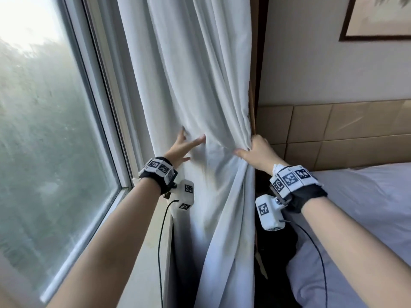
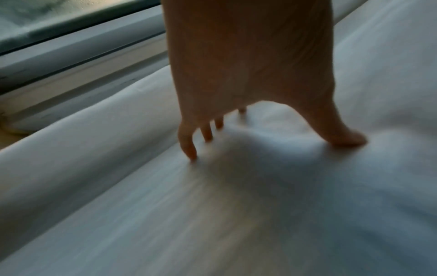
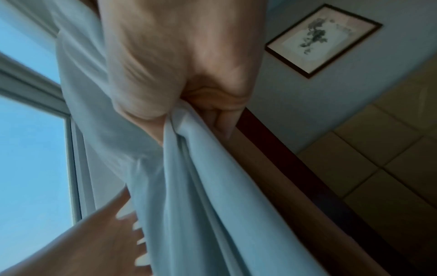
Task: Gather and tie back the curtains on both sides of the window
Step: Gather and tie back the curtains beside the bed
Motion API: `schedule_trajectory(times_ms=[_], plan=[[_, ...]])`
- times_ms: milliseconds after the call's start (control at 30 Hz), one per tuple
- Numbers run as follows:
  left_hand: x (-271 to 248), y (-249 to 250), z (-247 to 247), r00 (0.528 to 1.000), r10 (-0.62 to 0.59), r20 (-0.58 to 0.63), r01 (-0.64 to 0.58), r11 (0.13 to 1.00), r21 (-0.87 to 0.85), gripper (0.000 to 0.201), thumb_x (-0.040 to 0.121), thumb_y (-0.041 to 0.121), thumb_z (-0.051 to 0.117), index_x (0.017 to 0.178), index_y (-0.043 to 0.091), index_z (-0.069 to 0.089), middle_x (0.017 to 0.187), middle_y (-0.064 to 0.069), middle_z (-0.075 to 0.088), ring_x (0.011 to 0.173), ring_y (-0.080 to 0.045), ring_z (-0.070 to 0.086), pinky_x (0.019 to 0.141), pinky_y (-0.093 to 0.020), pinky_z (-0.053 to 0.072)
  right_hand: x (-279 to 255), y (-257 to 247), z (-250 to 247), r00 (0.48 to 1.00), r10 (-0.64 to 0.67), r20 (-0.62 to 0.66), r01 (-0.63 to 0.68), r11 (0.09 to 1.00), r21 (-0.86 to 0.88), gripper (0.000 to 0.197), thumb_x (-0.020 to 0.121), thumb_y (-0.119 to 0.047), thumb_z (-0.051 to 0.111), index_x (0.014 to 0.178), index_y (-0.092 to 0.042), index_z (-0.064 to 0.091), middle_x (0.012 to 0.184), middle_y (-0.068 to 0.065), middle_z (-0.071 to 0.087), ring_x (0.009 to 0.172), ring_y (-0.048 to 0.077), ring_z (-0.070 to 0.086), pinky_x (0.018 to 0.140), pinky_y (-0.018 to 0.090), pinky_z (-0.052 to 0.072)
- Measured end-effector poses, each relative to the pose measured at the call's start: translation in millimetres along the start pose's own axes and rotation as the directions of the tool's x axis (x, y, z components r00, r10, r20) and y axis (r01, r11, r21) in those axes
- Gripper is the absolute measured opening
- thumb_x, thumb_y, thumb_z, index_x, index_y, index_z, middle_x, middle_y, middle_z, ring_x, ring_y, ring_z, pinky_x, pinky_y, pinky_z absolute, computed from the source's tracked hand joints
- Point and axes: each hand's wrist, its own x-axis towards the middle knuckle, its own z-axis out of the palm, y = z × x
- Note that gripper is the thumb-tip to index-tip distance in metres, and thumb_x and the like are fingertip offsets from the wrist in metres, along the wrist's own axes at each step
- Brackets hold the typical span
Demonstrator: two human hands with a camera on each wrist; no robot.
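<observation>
I am looking into a bedroom corner. At far left is the window point(image 1: 44, 121), its glass blurred with greenery beyond. Beside it hangs the white curtain point(image 1: 195, 63), falling in long folds to below the sill. My left hand point(image 1: 181, 147) lies flat against the fabric with its fingers point(image 2: 189, 145) spread and straight, pressing the cloth, gripping nothing. Further right, my right hand point(image 1: 255, 152) has its fingers curled tightly around a bunched edge of the curtain, clamping it next to a dark wooden frame point(image 1: 259, 63). Right of that are tan wall panels point(image 1: 333, 134), a framed picture point(image 1: 378, 18) above, and a bed point(image 1: 355, 218) with white bedding below.
</observation>
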Motion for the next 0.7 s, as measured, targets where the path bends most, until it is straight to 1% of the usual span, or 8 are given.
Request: schedule_trajectory(times_ms=[67, 167, 233, 367, 467, 533, 633, 700], plan=[[3.8, 9.5, 7.8, 0.994, 0.001, 0.110, 0.000, 1.000, -0.003, 0.116, 0.060, 0.056, 0.077, 0.151, 0.036, 0.008, 0.156, 0.002, 0.023, 0.141, -0.019, 0.027, 0.111, -0.056, 0.024, 4.5, 5.7, 2.1, 0.999, 0.013, 0.029, -0.014, 0.999, 0.041, 0.067, 0.064, -0.057, 0.070, 0.112, -0.011, 0.059, 0.112, 0.011, 0.061, 0.104, 0.028, 0.059, 0.094, 0.041, 0.050], [12.6, 10.2, 19.3, 0.989, 0.023, 0.145, -0.020, 0.999, -0.027, 0.080, 0.075, 0.048, 0.070, 0.143, 0.028, 0.032, 0.140, 0.003, 0.047, 0.131, -0.018, 0.043, 0.110, -0.052, 0.029, 14.3, 16.4, 3.4, 0.998, 0.007, 0.057, -0.014, 0.993, 0.116, 0.085, 0.048, -0.067, 0.067, 0.113, -0.013, 0.060, 0.110, 0.007, 0.065, 0.103, 0.024, 0.062, 0.093, 0.042, 0.051], [14.7, 9.9, 27.5, 0.991, 0.052, 0.120, -0.049, 0.998, -0.026, 0.055, 0.087, 0.039, 0.062, 0.136, 0.023, 0.044, 0.135, -0.004, 0.054, 0.124, -0.019, 0.052, 0.108, -0.051, 0.037, 15.2, 19.0, -0.1, 0.996, 0.000, 0.086, -0.014, 0.987, 0.158, 0.088, 0.046, -0.065, 0.070, 0.114, -0.011, 0.060, 0.110, 0.006, 0.066, 0.103, 0.022, 0.064, 0.094, 0.042, 0.052], [14.4, 20.6, 43.3, 0.991, 0.082, 0.101, -0.080, 0.997, -0.024, 0.037, 0.091, 0.011, 0.053, 0.127, 0.014, 0.050, 0.116, -0.005, 0.062, 0.107, -0.019, 0.059, 0.095, -0.039, 0.046, 12.8, 23.5, -5.3, 0.993, -0.022, 0.119, -0.005, 0.975, 0.222, 0.092, 0.045, -0.064, 0.074, 0.118, -0.011, 0.057, 0.111, 0.004, 0.065, 0.102, 0.019, 0.064, 0.094, 0.042, 0.052], [12.7, 31.9, 50.3, 0.992, 0.074, 0.105, -0.081, 0.995, 0.063, 0.049, 0.083, 0.011, 0.051, 0.132, 0.015, 0.047, 0.124, -0.007, 0.060, 0.115, -0.022, 0.056, 0.098, -0.037, 0.046, 5.1, 19.3, -11.0, 0.992, -0.036, 0.118, 0.004, 0.965, 0.263, 0.092, 0.045, -0.060, 0.076, 0.120, -0.010, 0.055, 0.111, 0.003, 0.065, 0.101, 0.018, 0.064, 0.095, 0.041, 0.051], [16.3, 31.9, 47.6, 0.995, 0.087, 0.043, -0.092, 0.990, 0.107, 0.061, 0.085, 0.013, 0.054, 0.141, 0.019, 0.033, 0.129, -0.003, 0.054, 0.118, -0.017, 0.052, 0.101, -0.033, 0.043, -2.3, 14.1, -17.5, 0.992, -0.038, 0.118, 0.003, 0.959, 0.283, 0.086, 0.051, -0.051, 0.081, 0.121, -0.008, 0.053, 0.112, 0.004, 0.064, 0.102, 0.017, 0.063, 0.096, 0.041, 0.050], [21.3, 31.0, 38.8, 1.000, 0.017, -0.012, -0.015, 0.994, 0.104, 0.094, 0.068, 0.030, 0.066, 0.148, 0.020, 0.017, 0.148, -0.006, 0.036, 0.136, -0.021, 0.036, 0.113, -0.042, 0.028, -9.3, 13.8, -25.1, 0.988, -0.045, 0.145, -0.002, 0.950, 0.311, 0.080, 0.059, -0.037, 0.083, 0.124, -0.005, 0.050, 0.115, 0.005, 0.063, 0.105, 0.017, 0.062, 0.097, 0.038, 0.049], [27.2, 29.8, 37.8, 1.000, -0.001, 0.002, 0.001, 0.996, 0.086, 0.081, 0.064, 0.030, 0.063, 0.138, 0.022, 0.030, 0.136, 0.000, 0.045, 0.128, -0.019, 0.040, 0.106, -0.040, 0.028, -10.9, 15.3, -28.5, 0.988, -0.051, 0.145, 0.002, 0.948, 0.319, 0.083, 0.055, -0.038, 0.080, 0.125, -0.004, 0.050, 0.115, 0.006, 0.063, 0.105, 0.017, 0.062, 0.097, 0.036, 0.049]])
